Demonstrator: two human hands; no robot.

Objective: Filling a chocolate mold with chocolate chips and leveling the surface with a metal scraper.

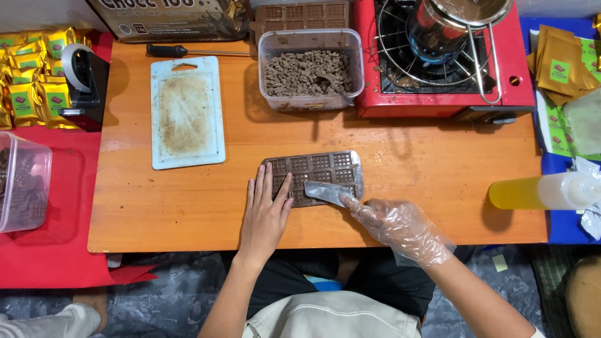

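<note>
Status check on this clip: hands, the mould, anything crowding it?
Left hand flat on chocolate mould. Right hand, gloved, holds scraper on its filled surface. Nothing crowding the mould; cutting board sits apart.

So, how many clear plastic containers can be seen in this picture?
2. One clear plastic container stands at the back of the wooden table, filled with brown chunks, beside the red stove. The other container sits on the red cloth at the left edge, partly cut off.

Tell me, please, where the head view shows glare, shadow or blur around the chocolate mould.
Head view: even light, sharp focus; soft glare on the scraper in the gloved right hand; the bare left hand presses the mould; faint shadows lie beside the tub on the table.
</note>
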